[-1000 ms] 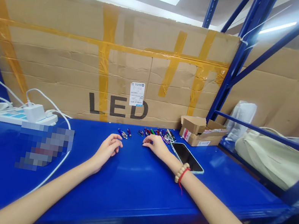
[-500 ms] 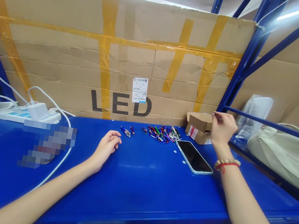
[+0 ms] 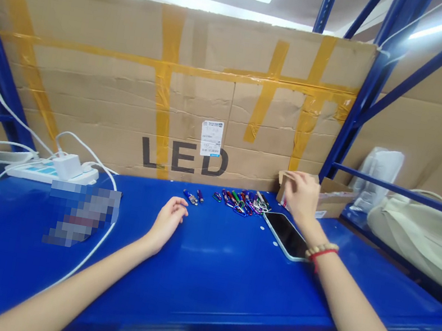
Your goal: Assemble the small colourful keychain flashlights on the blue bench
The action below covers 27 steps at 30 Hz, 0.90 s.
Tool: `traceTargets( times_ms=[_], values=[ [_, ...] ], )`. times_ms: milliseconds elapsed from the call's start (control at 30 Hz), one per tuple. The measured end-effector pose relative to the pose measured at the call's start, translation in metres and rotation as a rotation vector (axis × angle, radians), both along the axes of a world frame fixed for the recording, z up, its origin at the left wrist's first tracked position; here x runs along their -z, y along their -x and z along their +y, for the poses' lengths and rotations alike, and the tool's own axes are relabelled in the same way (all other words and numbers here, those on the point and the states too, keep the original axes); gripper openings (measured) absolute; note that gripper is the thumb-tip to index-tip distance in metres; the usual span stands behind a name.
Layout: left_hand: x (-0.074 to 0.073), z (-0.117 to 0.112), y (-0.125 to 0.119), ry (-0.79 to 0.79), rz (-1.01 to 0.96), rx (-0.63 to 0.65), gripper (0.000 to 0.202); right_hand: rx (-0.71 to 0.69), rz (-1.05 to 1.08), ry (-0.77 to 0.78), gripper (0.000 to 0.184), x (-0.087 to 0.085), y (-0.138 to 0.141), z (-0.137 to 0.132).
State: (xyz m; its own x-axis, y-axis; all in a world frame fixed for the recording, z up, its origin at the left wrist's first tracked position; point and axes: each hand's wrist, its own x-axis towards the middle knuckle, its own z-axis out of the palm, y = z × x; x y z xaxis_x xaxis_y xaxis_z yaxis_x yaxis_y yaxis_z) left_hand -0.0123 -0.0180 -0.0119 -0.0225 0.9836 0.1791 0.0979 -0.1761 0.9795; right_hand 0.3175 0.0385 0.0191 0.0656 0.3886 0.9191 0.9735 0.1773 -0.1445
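My left hand (image 3: 166,224) rests at the edge of its forearm on the blue tabletop, fingers loosely bent and apart, holding nothing visible. Just beyond its fingertips lie a few small blue and silver metal pieces (image 3: 191,197). My right hand (image 3: 301,201) is at the small cardboard box (image 3: 332,202), with its fingers bent onto the raised left flap (image 3: 285,175). The hand covers much of the box, and its inside is hidden. Left of the box is a pile of small coloured metal pieces with carabiner clips (image 3: 241,202). A smartphone (image 3: 286,235) lies below my right wrist.
A power strip (image 3: 32,169) with a white charger (image 3: 68,167) and cables stands at the left. A blurred-out item (image 3: 81,219) lies near the cable. A large cardboard sheet (image 3: 199,93) backs the table. Blue rack posts and a pale bag (image 3: 411,227) are at the right.
My right hand has moved left and slightly down onto the box's left flap, uncovering the box's right side. My left hand keeps its pose. The whole view has shifted slightly.
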Motion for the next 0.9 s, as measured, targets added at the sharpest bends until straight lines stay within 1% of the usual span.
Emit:
traceTargets(
  times_ms=[67, 100, 167, 233, 333, 367, 433, 567, 733, 900],
  values=[
    [0.002, 0.004, 0.0, -0.042, 0.048, -0.003, 0.014, -0.153, -0.114, 0.121, 0.027, 0.002, 0.04, -0.005],
    [0.002, 0.006, 0.001, -0.079, 0.063, -0.009, 0.013, -0.206, -0.168, 0.19, 0.028, 0.005, 0.06, -0.007],
    [0.004, 0.011, 0.004, -0.153, 0.08, -0.038, 0.011, -0.264, -0.297, 0.379, 0.03, 0.012, 0.098, -0.007],
    [0.005, 0.015, 0.01, -0.203, 0.092, -0.075, 0.011, -0.255, -0.39, 0.551, 0.034, 0.018, 0.128, -0.004],
    [0.004, 0.021, 0.018, -0.213, 0.114, -0.125, 0.011, -0.122, -0.421, 0.783, 0.036, 0.02, 0.159, 0.005],
    [0.004, 0.023, 0.02, -0.206, 0.119, -0.137, 0.011, -0.088, -0.418, 0.825, 0.034, 0.019, 0.166, 0.008],
    [0.003, 0.025, 0.024, -0.194, 0.119, -0.158, 0.011, -0.053, -0.41, 0.875, 0.028, 0.016, 0.175, 0.013],
    [0.001, 0.026, 0.027, -0.189, 0.101, -0.181, 0.012, -0.053, -0.4, 0.914, 0.023, 0.01, 0.182, 0.014],
    [0.001, 0.026, 0.026, -0.145, 0.06, -0.155, 0.012, -0.027, -0.359, 0.926, 0.03, 0.004, 0.182, 0.008],
    [-0.002, 0.026, 0.028, -0.084, -0.016, -0.12, 0.017, -0.064, -0.311, 0.916, 0.024, 0.004, 0.175, 0.007]
  ],
)
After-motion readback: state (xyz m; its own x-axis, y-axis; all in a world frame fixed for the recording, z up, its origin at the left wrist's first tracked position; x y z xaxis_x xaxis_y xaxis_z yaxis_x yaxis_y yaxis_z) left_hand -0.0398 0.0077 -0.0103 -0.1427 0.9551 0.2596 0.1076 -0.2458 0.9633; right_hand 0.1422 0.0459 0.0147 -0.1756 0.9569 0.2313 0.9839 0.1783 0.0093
